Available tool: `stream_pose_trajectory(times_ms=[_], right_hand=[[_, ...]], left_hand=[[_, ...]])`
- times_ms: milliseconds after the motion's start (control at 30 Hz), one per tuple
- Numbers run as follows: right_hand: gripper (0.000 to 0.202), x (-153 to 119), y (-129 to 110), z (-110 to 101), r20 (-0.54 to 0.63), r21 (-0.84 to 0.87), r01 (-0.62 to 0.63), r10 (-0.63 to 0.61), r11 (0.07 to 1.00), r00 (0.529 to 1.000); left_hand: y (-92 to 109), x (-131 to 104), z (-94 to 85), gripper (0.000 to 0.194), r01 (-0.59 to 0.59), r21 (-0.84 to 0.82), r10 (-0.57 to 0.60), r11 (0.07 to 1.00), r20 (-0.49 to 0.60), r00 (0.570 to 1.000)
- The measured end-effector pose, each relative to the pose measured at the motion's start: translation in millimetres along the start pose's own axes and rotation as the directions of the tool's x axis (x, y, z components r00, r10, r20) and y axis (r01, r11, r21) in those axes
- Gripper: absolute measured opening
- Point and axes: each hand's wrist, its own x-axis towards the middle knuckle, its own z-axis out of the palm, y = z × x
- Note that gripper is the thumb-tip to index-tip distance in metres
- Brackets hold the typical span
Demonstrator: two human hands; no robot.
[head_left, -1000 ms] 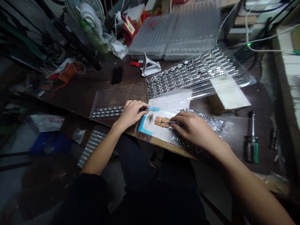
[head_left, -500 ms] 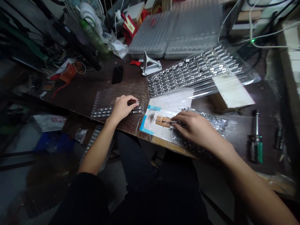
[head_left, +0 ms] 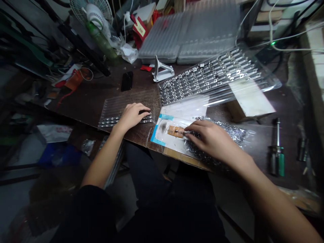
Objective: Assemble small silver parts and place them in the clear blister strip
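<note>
My left hand (head_left: pixel 133 115) is over a clear ribbed tray (head_left: pixel 111 104), its thumb and fingers curled at the right end of the nearer rows. Between the fingertips is a small shiny metal part (head_left: pixel 150 115), low at a groove and partly covered. Several similar parts lie in the tray's front rows. My right hand (head_left: pixel 206 133) is closed in a pinch at the right end of a small orange-brown block (head_left: pixel 176 131). What those fingertips hold is too small to make out. The block sits on a white board (head_left: pixel 174 143) edged with blue tape.
A plastic bag of small metal parts (head_left: pixel 234 131) lies beside and under my right hand. Behind it a filled ribbed tray (head_left: pixel 202 79) leans on a box (head_left: pixel 253 99). A screwdriver (head_left: pixel 277 152) lies right, a phone (head_left: pixel 127 81) and white stand (head_left: pixel 163 71) farther back.
My left fingertips have lowered slightly, bringing the small metal part down to the tray's groove. My right hand stays almost still at the block.
</note>
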Motion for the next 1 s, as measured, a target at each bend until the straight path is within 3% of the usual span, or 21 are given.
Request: stream_pose_trajectory(times_ms=[267, 467, 533, 633, 833, 1000], right_hand=[[0.024, -2, 5, -4, -0.012, -0.074, -0.044, 0.043, 0.996, 0.999], [0.024, -2, 4, -5, -0.002, -0.071, -0.04, 0.04, 0.997, 0.999], [0.023, -2, 4, -4, -0.01, -0.067, -0.037, 0.037, 0.997, 0.999], [0.023, -2, 4, -3, -0.024, -0.056, -0.032, 0.031, 0.998, 0.999], [0.023, -3, 4, -4, -0.016, -0.04, -0.062, 0.061, 0.997, 0.998], [0.023, -2, 3, -6, -0.014, -0.041, -0.052, 0.052, 0.998, 0.999]], left_hand=[[-1, 0, 0.4, 0.014, -0.013, -0.014, 0.013, 1.0, -0.022, 1.0], [5, -2, -1.6, 0.009, 0.002, -0.333, -0.052, 0.943, -0.141, 0.989], [5, 0, -1.3, 0.014, -0.013, -0.362, -0.043, 0.932, -0.146, 0.988], [4, 5, -0.6, 0.023, -0.014, -0.301, -0.033, 0.954, -0.152, 0.988], [0, 7, -0.4, 0.014, -0.061, -0.042, 0.059, 0.997, -0.046, 0.997], [-3, 4, 1.5, 0.019, -0.074, 0.003, 0.074, 0.997, -0.011, 0.997]])
